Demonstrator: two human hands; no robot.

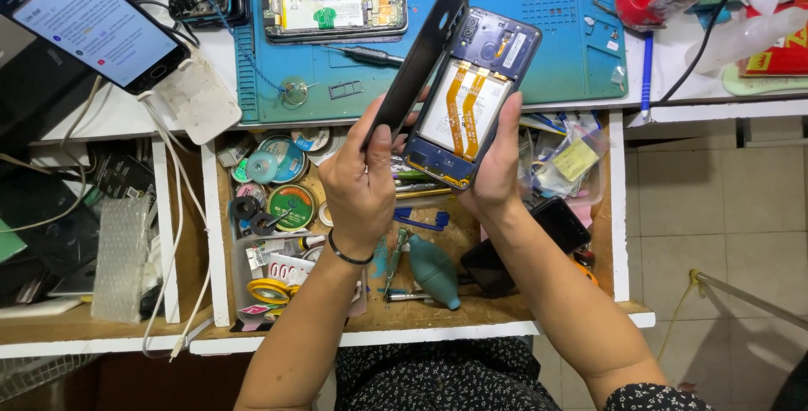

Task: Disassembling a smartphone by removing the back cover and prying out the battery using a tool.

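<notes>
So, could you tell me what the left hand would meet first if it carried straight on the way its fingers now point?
The left hand points up and away, gripping the dark back cover. Beyond it, it would probably meet the blue work mat first, near the screwdriver; depth is unclear.

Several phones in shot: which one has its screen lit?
The phone at top left, propped at an angle with a cable attached. The opened phone in hand and the one on the blue mat show bare internals.

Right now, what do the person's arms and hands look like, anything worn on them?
Both forearms are bare. The left hand has a thin black band at its wrist. The right hand wears nothing visible; a dark, white-speckled sleeve shows near that elbow.
</notes>
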